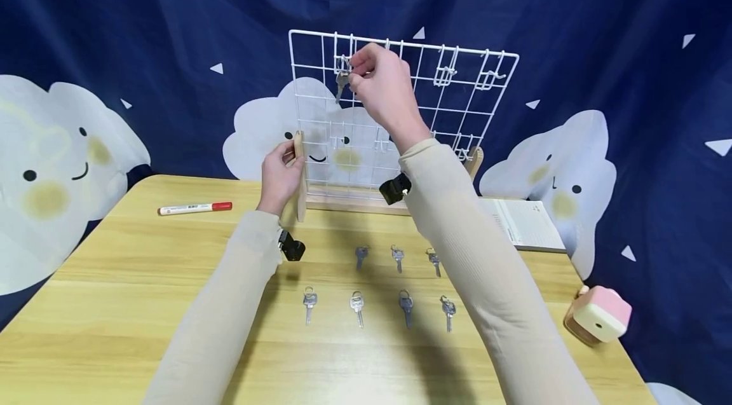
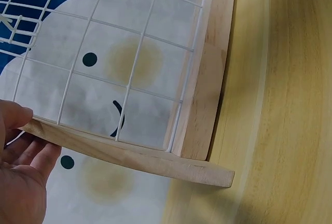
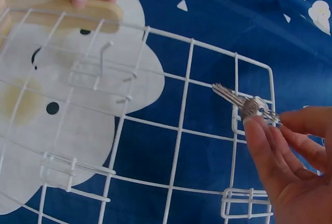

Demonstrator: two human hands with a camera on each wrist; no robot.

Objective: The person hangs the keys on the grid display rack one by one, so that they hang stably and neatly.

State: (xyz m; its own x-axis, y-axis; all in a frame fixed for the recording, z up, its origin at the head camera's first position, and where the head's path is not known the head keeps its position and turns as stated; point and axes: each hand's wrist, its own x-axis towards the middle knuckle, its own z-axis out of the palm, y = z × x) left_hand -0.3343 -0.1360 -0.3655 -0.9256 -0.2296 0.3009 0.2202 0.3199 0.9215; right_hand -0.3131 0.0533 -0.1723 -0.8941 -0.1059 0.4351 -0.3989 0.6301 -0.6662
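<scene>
A white wire grid rack (image 1: 366, 96) stands upright in a wooden base. My right hand (image 1: 386, 87) pinches a silver key (image 1: 341, 81) by its head and ring, at a white hook near the rack's upper left corner. The right wrist view shows the key (image 3: 251, 109) between thumb and fingers, its blade pointing away from the hand. Whether the ring is on the hook I cannot tell. With thumb and fingers, my left hand (image 1: 280, 177) grips the top of the rack's left wooden upright (image 2: 114, 149). Several keys with rings (image 1: 357, 304) lie in two rows on the table before the rack.
More white hooks (image 1: 444, 74) hang on the grid, upper and lower. A red-capped marker (image 1: 194, 208) lies at the table's left. At the right are a white notepad (image 1: 528, 224) and a pink and white pencil sharpener (image 1: 600, 315). A dark blue cloud-patterned curtain (image 1: 189, 4) hangs behind.
</scene>
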